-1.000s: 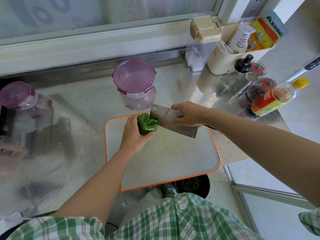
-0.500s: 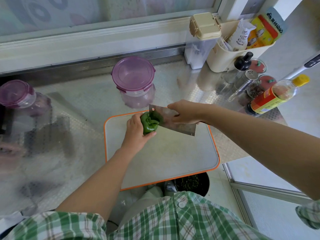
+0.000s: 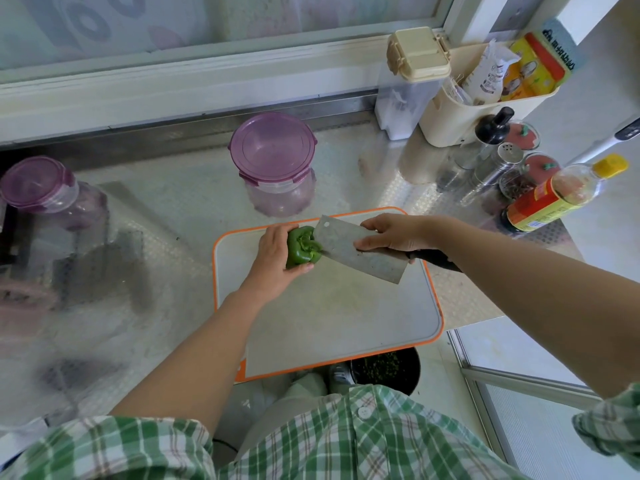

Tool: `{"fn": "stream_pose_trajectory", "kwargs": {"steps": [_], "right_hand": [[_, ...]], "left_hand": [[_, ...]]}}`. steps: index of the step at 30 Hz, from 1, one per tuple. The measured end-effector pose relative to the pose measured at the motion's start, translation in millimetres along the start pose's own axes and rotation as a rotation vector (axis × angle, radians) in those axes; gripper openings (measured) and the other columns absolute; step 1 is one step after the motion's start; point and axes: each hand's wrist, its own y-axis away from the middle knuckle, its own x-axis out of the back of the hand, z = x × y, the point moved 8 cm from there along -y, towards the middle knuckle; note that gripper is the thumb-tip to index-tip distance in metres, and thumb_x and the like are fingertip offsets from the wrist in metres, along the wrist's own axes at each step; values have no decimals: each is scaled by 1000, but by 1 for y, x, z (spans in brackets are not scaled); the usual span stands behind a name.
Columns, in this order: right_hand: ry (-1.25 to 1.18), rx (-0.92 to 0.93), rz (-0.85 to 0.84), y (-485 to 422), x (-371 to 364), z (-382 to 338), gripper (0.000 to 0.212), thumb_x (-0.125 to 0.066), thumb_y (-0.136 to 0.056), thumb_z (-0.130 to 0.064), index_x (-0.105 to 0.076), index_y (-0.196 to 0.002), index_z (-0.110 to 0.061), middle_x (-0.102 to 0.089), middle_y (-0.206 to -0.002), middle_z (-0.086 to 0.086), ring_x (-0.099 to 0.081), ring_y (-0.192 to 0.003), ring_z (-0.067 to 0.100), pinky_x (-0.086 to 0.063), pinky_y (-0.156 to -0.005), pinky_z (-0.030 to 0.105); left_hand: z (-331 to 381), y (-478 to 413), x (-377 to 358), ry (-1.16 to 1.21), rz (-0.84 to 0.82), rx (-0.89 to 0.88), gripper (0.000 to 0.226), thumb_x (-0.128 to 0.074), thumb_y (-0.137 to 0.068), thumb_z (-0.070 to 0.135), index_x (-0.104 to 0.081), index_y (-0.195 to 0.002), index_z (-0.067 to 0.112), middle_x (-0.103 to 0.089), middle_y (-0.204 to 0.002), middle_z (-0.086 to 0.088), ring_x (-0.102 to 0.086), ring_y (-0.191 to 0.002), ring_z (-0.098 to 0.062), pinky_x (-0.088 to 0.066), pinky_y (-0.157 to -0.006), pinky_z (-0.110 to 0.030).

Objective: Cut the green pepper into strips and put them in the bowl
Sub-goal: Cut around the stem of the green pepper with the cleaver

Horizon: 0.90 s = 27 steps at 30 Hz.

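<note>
In the head view, my left hand [image 3: 273, 261] was wrapped round the green pepper [image 3: 302, 249] at the far left of the cutting board [image 3: 346, 323]. My right hand [image 3: 394, 233] gripped the cleaver [image 3: 360, 252], fingers lying over the blade, which touched the pepper's right side. I judged that the rounded skin could roll or let the edge skid toward my left thumb just below it. Since a second before, I had turned the pepper a little in my grip, and the blade had shifted slightly right.

Bright daylight from the frosted window [image 3: 214, 26], glare on the metal counter [image 3: 180, 216], wide-angle edge bending, smeared left side.
</note>
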Motion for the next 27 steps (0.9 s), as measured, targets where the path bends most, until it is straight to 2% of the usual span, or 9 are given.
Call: {"fn": "stream_pose_trajectory", "kwargs": {"steps": [4,10,13,16,18,20,22,25,27], "right_hand": [[-91,32,-51,1,-12,3,36,-52,-98,-31,-43,-67,-16,-43,-34,-9,-34,-28,10,-32,-55,38],[-161,10,-61,4,-20,3,33,-50,-98,-34,-44,-73,-14,-40,-40,-3,-33,-30,12,-30,-39,26],[-229,-13,-67,4,-22,8,28,-52,-98,-30,-46,-76,-13,-41,-40,-3,-33,-30,13,-28,-38,26],[-324,-72,33,1,-15,22,18,-53,-95,-25,-50,-81,-15,-46,-58,5,-38,-38,17,-30,-37,20],[-332,-121,150,0,-6,33,11,-51,-92,-19,-51,-82,-13,-46,-57,3,-38,-39,19,-32,-39,20],[-253,-162,233,0,-1,41,12,-46,-89,-14,-47,-78,-11,-44,-56,1,-40,-44,18,-34,-47,25],[-153,-204,280,-1,-2,47,15,-44,-91,-12,-45,-76,-13,-46,-68,1,-43,-60,17,-33,-55,27],[-193,-202,303,-12,-18,55,9,-44,-94,-10,-53,-98,-10,-53,-89,4,-49,-78,18,-38,-66,26],[-184,-191,314,-19,-30,56,22,-46,-95,-12,-53,-113,-2,-54,-100,9,-51,-87,21,-40,-74,29]], "left_hand": [[-7,5,3,42,64,54,70,-84,-71,18,-47,-128,1,-50,-120,-17,-46,-114,-31,-31,-98,-29],[-8,7,8,79,67,89,65,-81,-76,20,-47,-129,4,-50,-122,-14,-46,-114,-30,-29,-96,-27],[-9,6,9,105,42,119,64,-80,-77,29,-49,-129,9,-52,-123,-10,-46,-113,-28,-34,-98,-32],[-16,6,12,172,62,231,61,-73,-70,43,-52,-122,19,-59,-116,-2,-52,-110,-24,-44,-95,-38],[-19,7,11,198,60,288,57,-77,-72,40,-51,-119,22,-61,-110,0,-56,-103,-21,-48,-90,-38],[-20,9,8,169,26,297,59,-79,-72,38,-47,-120,23,-59,-110,0,-57,-101,-22,-49,-88,-38],[-18,12,4,165,-1,282,61,-80,-71,37,-46,-119,24,-58,-110,1,-57,-100,-23,-50,-87,-38],[-11,15,-1,174,-7,243,59,-81,-71,34,-48,-119,23,-57,-108,4,-57,-101,-22,-48,-86,-35],[-9,18,-5,177,-19,231,59,-81,-70,36,-48,-118,26,-57,-110,4,-56,-102,-22,-49,-88,-37]]}}
